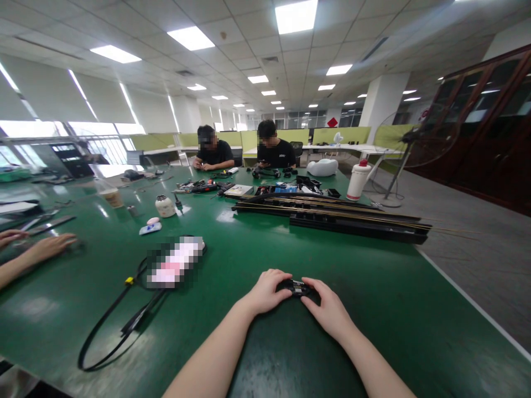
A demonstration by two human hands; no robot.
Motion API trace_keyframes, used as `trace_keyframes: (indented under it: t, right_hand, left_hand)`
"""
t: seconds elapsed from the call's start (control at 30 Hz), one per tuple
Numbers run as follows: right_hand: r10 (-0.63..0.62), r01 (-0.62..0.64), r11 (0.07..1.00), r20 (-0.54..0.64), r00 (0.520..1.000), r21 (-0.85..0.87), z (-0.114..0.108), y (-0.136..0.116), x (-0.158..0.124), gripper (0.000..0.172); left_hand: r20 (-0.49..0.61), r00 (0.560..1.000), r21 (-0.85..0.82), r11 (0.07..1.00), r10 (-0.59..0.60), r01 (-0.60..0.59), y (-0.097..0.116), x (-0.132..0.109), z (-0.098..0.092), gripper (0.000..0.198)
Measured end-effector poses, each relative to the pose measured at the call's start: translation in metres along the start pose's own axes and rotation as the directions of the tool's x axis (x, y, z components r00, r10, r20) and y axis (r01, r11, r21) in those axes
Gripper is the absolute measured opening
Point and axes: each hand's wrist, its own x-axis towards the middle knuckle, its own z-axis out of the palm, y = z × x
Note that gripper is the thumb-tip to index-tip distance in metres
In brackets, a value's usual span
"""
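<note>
Between both grips [267,290] [332,312] lies a black device [297,287].

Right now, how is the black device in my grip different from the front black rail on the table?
The black device is small and compact; the front black rail is long and straight. The device sits between the left grip and the right grip; the rail lies apart from both. Both things look mainly black.

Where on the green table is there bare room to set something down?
Bare tabletop lies from the right hand to the right table edge, and between that hand and the black rails. Another patch separates the left hand from the looped black cable. The far side, around the rails, is crowded with tools.
</note>
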Motion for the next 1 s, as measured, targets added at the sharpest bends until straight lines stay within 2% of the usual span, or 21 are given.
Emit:
trace_keyframes:
  t: [0.47,0.6,0.83,1.0]
  right_hand:
    - [-0.014,0.014,1.000,-0.005,1.000,0.013,0.000,-0.002,0.000,0.035]
    - [-0.037,0.037,0.999,-0.045,0.998,0.011,0.001,-0.003,0.000,0.034]
    - [-0.105,0.098,0.992,-0.079,0.991,-0.085,0.002,-0.008,0.001,0.033]
    - [-0.125,0.120,0.980,-0.025,0.992,-0.159,0.005,-0.004,0.000,0.027]
  left_hand:
    - [-0.009,1.000,0.011,1.000,-0.001,0.001,0.000,0.000,0.001,0.039]
    - [-0.019,1.000,0.006,1.000,0.020,-0.020,-0.002,0.000,0.002,0.042]
    - [-0.027,0.999,0.032,0.999,0.025,-0.024,0.001,0.000,0.002,0.041]
    - [-0.026,0.999,0.017,0.999,0.034,-0.034,0.000,0.000,0.002,0.042]
